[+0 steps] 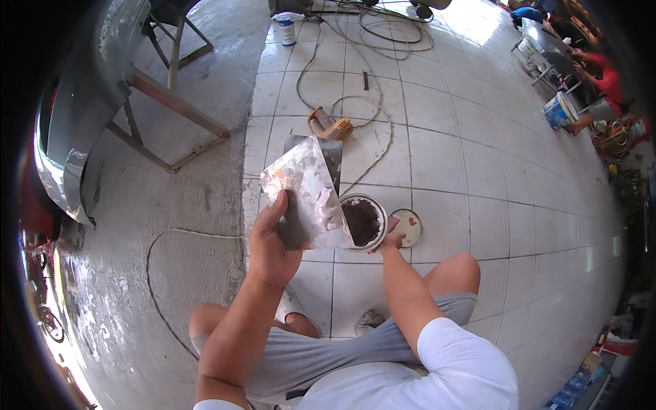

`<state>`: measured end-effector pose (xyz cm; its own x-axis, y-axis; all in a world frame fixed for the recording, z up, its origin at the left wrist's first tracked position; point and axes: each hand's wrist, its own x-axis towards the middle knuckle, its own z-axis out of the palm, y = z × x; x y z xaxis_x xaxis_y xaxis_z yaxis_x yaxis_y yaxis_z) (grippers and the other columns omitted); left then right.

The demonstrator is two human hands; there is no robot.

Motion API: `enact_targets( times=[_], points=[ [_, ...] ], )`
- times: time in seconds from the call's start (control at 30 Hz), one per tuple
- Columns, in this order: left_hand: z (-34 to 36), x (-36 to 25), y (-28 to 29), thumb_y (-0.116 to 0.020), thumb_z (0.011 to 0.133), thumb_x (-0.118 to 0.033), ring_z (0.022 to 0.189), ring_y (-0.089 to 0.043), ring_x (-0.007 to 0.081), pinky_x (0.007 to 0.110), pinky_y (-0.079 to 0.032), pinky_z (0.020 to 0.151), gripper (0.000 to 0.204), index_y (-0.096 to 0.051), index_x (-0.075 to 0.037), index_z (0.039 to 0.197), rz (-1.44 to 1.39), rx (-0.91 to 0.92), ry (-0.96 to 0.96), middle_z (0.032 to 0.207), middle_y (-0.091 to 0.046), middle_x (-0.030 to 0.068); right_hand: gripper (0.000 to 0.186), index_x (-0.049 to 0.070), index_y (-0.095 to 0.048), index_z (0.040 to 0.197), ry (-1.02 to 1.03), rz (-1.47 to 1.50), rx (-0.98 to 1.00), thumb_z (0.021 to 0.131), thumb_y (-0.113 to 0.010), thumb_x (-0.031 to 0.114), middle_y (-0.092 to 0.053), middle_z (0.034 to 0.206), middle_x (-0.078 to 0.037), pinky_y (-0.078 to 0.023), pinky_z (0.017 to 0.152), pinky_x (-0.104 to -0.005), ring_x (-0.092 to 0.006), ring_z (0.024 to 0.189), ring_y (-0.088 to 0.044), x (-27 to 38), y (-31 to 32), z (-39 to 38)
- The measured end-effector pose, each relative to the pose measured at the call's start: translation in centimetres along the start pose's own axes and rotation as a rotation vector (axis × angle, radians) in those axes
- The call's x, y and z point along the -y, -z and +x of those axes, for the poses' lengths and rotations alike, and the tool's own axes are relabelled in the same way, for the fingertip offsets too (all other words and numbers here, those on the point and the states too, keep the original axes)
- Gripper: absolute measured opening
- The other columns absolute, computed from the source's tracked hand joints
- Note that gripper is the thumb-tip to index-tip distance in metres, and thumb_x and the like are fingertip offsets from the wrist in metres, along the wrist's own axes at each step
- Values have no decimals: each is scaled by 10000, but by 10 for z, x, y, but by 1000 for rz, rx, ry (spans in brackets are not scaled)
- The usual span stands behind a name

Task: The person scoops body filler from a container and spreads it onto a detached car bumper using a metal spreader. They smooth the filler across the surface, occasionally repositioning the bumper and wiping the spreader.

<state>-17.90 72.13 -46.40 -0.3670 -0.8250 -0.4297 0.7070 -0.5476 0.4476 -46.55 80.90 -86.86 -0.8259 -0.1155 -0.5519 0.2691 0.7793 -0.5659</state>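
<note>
Metal plate [301, 181] — left grip [269, 247] clamped on its edge | right grip [392, 240] beside can [384, 213] — hold unclear

grey panel [89, 113] | metal stand [179, 104] | blue-white can [287, 33] | blue-white bucket [560, 111], right

White up top, a plain shirt [471, 372] catching the light, its right sleeve [447, 342] short and loose, just a sliver of the left sleeve [217, 405] peeking in! Below it, grey shorts [328, 357], soft and creased, a hem near the bare right knee [463, 268], a small dark strip [296, 394] at the waist! Down to the footwear [289, 305], the left one whitish and speckled, the right one greyish, partly hidden! And bare hands [273, 254], bare forearms [236, 331] too
</note>
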Motion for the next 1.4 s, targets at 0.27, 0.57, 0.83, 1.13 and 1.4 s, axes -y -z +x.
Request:
enact_targets(
  times=[0.27,0.57,0.83,1.13,1.4],
  points=[
    [0,5,-7,-637,1025,-256,1080,-662,208,395,-531,958,314,-631,-17,1229,278,-40,-42,1173,-673,84,315,-5,-553,1170,326,453,248,927,-594,191,-709,1055,-181,-586,643,-391,-271,796,-733,120,90,6],
    [14,11,-26,-693,992,-277,1024,-671,189,345,-516,934,413,-644,78,1198,461,47,-117,1118,-704,139,234,-64,-664,1163,970,311,826,1029,-628,125,-746,1001,-154,-612,755,-325,-187,825,-726,312,205,-186],
    [11,0,-25,-674,997,-276,1000,-685,198,345,-520,922,426,-652,105,1188,438,-4,-173,1098,-718,162,244,-51,-668,1203,1082,-110,1062,1009,-652,95,-744,926,-115,-587,732,-290,-157,799,-709,335,222,-267],
    [8,-5,-24,-670,1002,-260,906,-693,177,320,-564,826,400,-668,107,1163,443,31,-244,1054,-724,156,164,-8,-712,1039,1076,-498,1044,997,-686,148,-664,770,-9,-466,573,-262,-79,651,-576,337,212,-287],
    [13,-6,-17,-705,984,-288,872,-690,145,291,-543,811,397,-695,91,1104,534,35,-237,1007,-738,127,238,23,-696,874,1061,-575,897,989,-699,231,-628,685,14,-384,471,-281,-68,559,-494,340,212,-297]
  ],
)
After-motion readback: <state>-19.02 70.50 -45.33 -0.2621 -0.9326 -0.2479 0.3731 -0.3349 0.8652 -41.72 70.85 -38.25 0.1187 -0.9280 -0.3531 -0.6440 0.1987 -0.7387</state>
